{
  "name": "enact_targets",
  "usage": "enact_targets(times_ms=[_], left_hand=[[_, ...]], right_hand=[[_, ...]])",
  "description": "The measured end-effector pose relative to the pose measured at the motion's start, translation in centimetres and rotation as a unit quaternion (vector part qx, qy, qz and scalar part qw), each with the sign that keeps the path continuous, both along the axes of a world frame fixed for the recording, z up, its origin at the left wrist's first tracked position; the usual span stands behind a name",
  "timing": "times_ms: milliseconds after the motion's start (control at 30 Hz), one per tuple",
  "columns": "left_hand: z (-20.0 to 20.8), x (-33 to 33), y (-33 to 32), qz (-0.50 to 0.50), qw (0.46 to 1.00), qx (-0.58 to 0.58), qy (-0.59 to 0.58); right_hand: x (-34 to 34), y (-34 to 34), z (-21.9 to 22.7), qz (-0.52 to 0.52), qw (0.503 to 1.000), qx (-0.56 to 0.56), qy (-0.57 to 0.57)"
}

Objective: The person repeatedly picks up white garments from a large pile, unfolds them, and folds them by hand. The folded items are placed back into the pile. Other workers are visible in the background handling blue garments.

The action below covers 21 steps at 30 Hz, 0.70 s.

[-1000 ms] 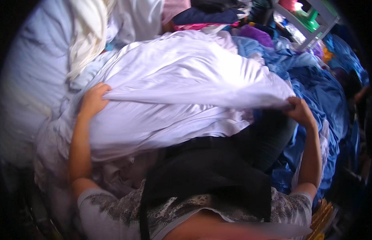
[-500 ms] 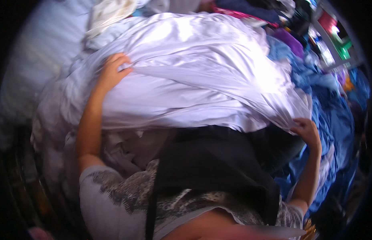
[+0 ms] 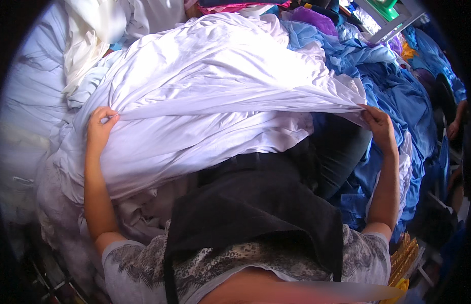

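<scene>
A large sheet of thin white fabric point(image 3: 220, 76) spreads over my lap and the heap before me, full of creases. My left hand point(image 3: 101, 124) is closed in a pinch on the fabric at its left side. At the right, my right hand point(image 3: 380, 124) grips the fabric's edge between thumb and fingers. A folded strip runs taut and nearly straight between the two hands. Below it the near part of the cloth drapes over my black apron point(image 3: 250, 202). The right corner hangs slightly above my dark-clothed leg point(image 3: 342, 152).
Blue cloth point(image 3: 397, 101) is heaped at my right, with a purple bundle point(image 3: 316, 21) beyond it. Pale fabric point(image 3: 30, 111) piles up at the left. A grey frame point(image 3: 397, 25) with a green object stands far right. Another person's hand point(image 3: 454, 129) shows at the right rim.
My left hand has shifted left and down, and my right hand has risen. The strip between them is straighter and tighter. The view has also shifted.
</scene>
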<state>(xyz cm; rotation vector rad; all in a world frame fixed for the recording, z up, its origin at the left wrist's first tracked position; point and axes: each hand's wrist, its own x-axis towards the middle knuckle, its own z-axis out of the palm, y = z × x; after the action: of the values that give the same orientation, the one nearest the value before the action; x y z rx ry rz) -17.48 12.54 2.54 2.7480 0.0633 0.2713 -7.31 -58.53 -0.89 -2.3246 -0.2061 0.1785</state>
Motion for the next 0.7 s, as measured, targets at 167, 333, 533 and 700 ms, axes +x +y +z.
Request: enact_targets(times_ms=[167, 333, 533, 700], left_hand=[[1.2, 0.9, 0.5, 0.045, 0.963, -0.258, -0.064], [5.2, 4.9, -0.1, 0.023, 0.885, -0.423, -0.195], [12.8, 10.7, -2.5, 0.099, 0.830, -0.270, -0.478], [22.9, 10.5, -0.9, 0.151, 0.790, 0.145, -0.576]], right_hand=[[2.3, -1.3, 0.6, -0.032, 0.992, 0.059, -0.103], [7.3, -2.9, 4.3, -0.088, 0.931, 0.010, -0.354], [12.6, -3.2, 11.7, -0.155, 0.760, -0.053, -0.628], [15.1, 0.0, 17.7, -0.215, 0.763, -0.083, -0.604]])
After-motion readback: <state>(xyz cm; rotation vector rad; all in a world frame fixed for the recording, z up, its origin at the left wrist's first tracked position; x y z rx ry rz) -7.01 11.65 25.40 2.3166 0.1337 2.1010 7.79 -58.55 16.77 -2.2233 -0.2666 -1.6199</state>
